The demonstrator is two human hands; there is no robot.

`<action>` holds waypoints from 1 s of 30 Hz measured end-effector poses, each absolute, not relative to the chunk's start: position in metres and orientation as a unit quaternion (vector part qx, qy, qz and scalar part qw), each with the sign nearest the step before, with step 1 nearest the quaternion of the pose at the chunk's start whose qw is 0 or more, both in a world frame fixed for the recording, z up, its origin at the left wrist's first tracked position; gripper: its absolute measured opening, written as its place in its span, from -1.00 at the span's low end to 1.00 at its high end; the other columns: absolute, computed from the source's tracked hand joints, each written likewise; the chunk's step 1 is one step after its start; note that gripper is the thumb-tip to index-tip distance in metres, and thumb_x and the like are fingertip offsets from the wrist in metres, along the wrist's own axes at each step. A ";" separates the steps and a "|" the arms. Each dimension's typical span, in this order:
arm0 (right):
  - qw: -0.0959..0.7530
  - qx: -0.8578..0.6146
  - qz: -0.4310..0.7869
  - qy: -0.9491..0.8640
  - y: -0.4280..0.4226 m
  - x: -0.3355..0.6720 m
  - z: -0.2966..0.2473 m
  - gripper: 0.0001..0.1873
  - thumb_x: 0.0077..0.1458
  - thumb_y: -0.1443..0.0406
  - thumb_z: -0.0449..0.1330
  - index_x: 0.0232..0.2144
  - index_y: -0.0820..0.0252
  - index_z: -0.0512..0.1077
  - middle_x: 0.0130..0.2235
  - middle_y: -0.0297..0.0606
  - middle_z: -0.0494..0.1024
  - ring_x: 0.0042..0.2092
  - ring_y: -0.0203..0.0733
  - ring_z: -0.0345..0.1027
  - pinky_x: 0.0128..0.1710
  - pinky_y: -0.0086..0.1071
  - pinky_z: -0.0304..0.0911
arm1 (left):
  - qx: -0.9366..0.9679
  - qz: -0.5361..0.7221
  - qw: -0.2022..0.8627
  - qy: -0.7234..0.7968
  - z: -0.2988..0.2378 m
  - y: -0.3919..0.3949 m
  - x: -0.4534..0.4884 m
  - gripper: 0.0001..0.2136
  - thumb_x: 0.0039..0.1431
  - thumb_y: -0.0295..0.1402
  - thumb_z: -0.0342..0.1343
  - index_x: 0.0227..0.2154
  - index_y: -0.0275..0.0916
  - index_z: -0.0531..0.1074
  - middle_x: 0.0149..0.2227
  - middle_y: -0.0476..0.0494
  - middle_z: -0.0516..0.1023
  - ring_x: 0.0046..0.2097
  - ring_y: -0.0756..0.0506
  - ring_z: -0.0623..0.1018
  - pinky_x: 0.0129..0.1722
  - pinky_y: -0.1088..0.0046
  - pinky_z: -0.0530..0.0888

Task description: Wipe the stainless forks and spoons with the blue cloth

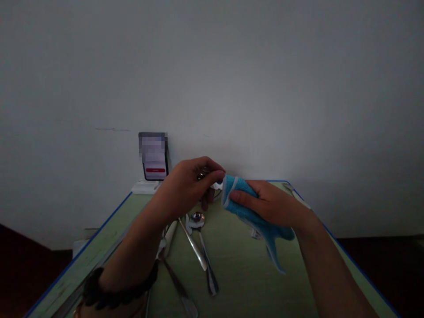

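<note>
My left hand (189, 181) is closed in a pinch on a small shiny metal piece (202, 173), probably cutlery; most of it is hidden. My right hand (265, 201) is closed round a blue cloth (251, 212), pressed against the end of that piece. The cloth's loose corner hangs down toward the green table (238, 274). Both hands hover above the table's far half.
Several spoons and other cutlery (202, 238) lie on the table under my left forearm. A phone (154, 157) stands propped against the white wall at the far edge. Another utensil (298, 196) lies at the far right corner. The table edges are blue.
</note>
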State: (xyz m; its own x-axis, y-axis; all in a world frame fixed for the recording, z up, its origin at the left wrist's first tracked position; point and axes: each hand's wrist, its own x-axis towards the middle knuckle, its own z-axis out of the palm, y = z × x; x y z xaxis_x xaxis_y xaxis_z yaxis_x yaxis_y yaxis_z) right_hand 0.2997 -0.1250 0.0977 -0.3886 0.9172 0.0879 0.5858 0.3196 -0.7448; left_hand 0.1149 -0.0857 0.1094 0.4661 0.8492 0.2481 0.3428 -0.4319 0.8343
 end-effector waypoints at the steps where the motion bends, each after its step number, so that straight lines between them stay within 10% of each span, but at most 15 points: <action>1: 0.247 -0.486 0.322 -0.774 -0.126 0.302 0.099 -0.59 0.08 -0.02 -0.02 -0.45 0.21 0.31 -0.55 -0.41 0.33 -0.55 -0.41 0.20 -0.58 -0.54 0.11 | 0.768 0.341 0.384 0.382 0.109 -0.086 0.115 -0.87 0.10 -0.30 0.04 -0.39 -0.27 0.36 -0.72 0.10 0.36 -0.70 0.06 0.40 -0.73 0.64 0.33; 15: 0.143 -0.485 0.293 -0.811 -0.131 0.319 0.104 -0.65 0.04 0.04 0.07 -0.38 0.22 0.38 -0.45 -0.36 0.43 -0.46 -0.35 0.27 -0.54 -0.52 0.14 | 0.870 0.093 0.346 0.340 0.105 -0.086 0.106 -0.72 0.17 -0.20 -0.09 -0.44 -0.26 0.43 -0.66 0.08 0.37 -0.65 0.11 0.32 -0.67 0.69 0.21; 30: 0.158 -0.472 0.369 -0.785 -0.135 0.327 0.107 -0.73 0.08 0.13 0.08 -0.26 0.20 0.36 -0.30 -0.30 0.47 -0.37 -0.30 0.34 -0.43 -0.48 0.26 | 0.904 0.144 0.244 0.320 0.116 -0.085 0.087 -0.69 0.20 -0.20 -0.13 -0.42 -0.27 0.43 -0.58 0.05 0.38 -0.53 0.06 0.34 -0.54 0.60 0.23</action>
State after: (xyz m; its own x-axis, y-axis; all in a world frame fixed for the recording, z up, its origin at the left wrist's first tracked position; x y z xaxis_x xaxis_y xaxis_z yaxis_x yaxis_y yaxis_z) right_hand 0.3267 -0.1346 0.1069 -0.5042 0.8576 -0.1014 0.6246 0.2810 -0.7287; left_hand 0.0869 -0.0851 0.1163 0.7540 0.6485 0.1043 0.5083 -0.6767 0.5326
